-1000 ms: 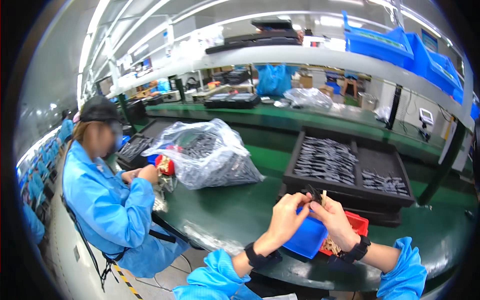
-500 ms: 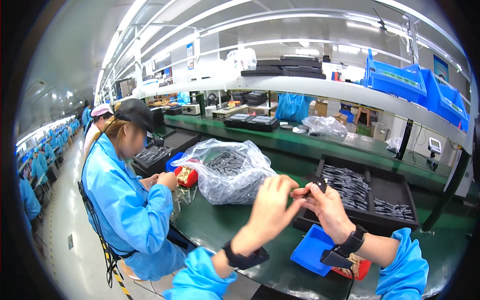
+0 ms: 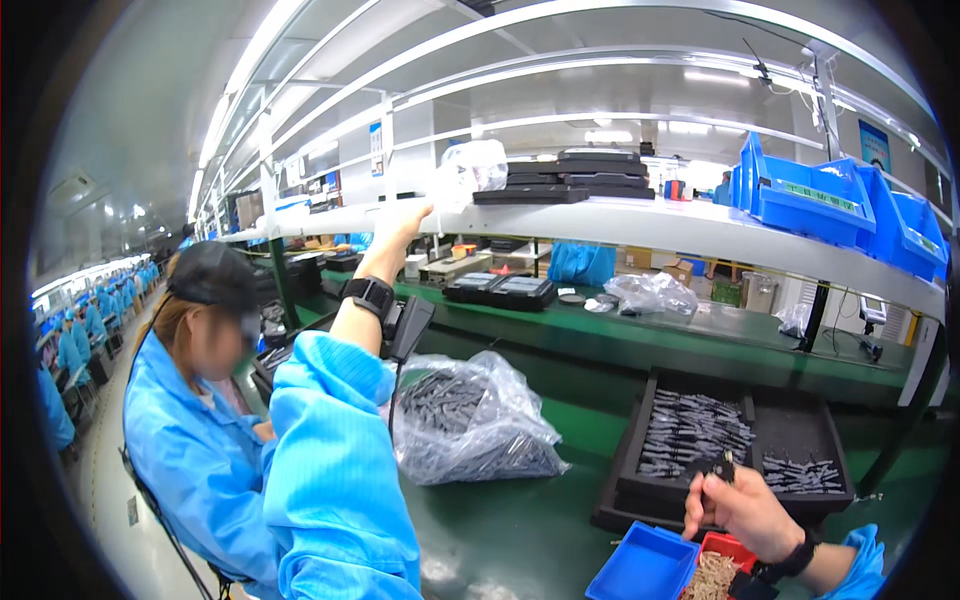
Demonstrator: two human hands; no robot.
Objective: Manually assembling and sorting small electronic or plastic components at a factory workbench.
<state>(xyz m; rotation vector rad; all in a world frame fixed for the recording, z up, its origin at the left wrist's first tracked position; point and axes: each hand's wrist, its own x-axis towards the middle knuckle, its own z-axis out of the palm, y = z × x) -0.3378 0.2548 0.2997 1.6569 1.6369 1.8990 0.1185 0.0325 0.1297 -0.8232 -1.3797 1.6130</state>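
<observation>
My left arm is raised, with my left hand (image 3: 402, 228) at the front edge of the white overhead shelf (image 3: 690, 222), just below a bundle of clear plastic (image 3: 474, 172). Its fingers are mostly hidden, and I see nothing in them. Low on the right, my right hand (image 3: 750, 512) pinches a small black part (image 3: 720, 466) with a light tip. It hovers by the near side of a black tray (image 3: 800, 432) that holds rows of slim grey-black parts. Below that hand stand an empty blue bin (image 3: 642, 568) and a red bin (image 3: 735, 548) of small tan pieces.
A clear plastic bag (image 3: 535, 450) full of dark slim parts sits on the green bench (image 3: 500, 535). At my left sits a co-worker (image 3: 190, 450) in blue. Black cases (image 3: 600, 165) and blue bins (image 3: 815, 205) stand on the shelf.
My left hand has come away from the right and risen up and left to the shelf. The right hand has moved down and right, keeping the black part. My view has shifted.
</observation>
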